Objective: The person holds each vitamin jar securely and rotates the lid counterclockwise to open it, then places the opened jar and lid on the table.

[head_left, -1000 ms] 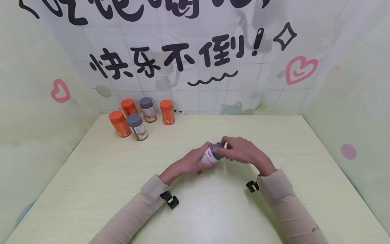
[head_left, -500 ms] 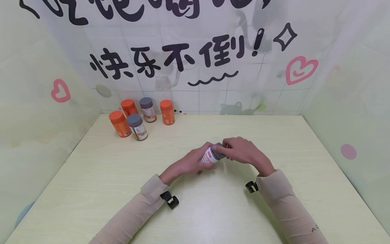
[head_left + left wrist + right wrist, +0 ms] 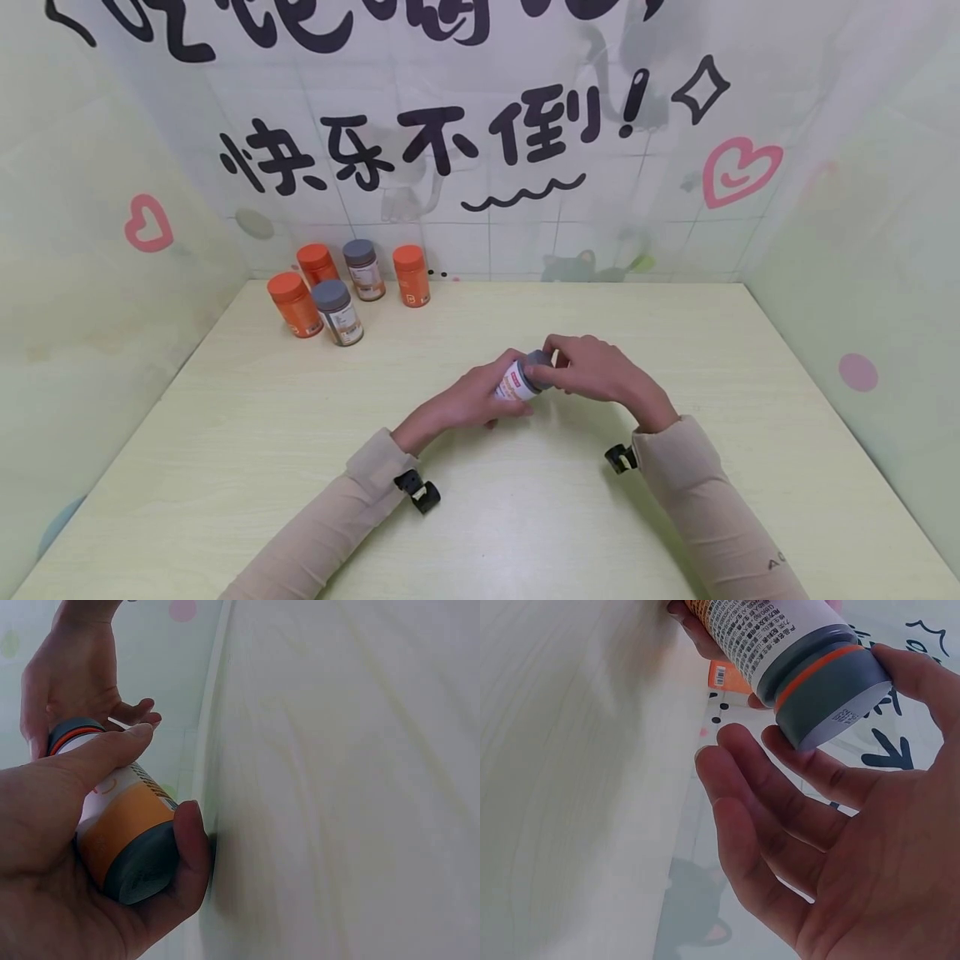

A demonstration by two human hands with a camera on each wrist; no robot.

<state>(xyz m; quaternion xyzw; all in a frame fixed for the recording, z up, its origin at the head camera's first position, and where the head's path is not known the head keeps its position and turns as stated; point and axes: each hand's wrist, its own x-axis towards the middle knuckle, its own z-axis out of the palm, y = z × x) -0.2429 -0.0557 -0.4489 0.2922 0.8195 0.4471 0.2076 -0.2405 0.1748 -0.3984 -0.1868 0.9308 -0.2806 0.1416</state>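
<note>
A small bottle (image 3: pixel 513 382) with a white and orange label and a grey screw cap (image 3: pixel 69 730) is held tilted above the table. My left hand (image 3: pixel 483 396) grips its body, and the fingers and thumb wrap round it in the left wrist view. My right hand (image 3: pixel 596 371) pinches the cap between thumb and index finger. In the right wrist view the other fingers (image 3: pixel 739 825) of that hand are bent and off the cap. An orange ring (image 3: pixel 817 675) shows between the cap and the bottle's neck.
Toward the back left of the pale table (image 3: pixel 480 517) stand several more bottles, some orange (image 3: pixel 412 276), others grey-capped (image 3: pixel 339 313). Walls with printed lettering (image 3: pixel 438 137) rise behind the table and at both sides.
The right hand's thumb and index finger shifted slightly on the cap and back again. My left hand and the bottle have stayed in the same place.
</note>
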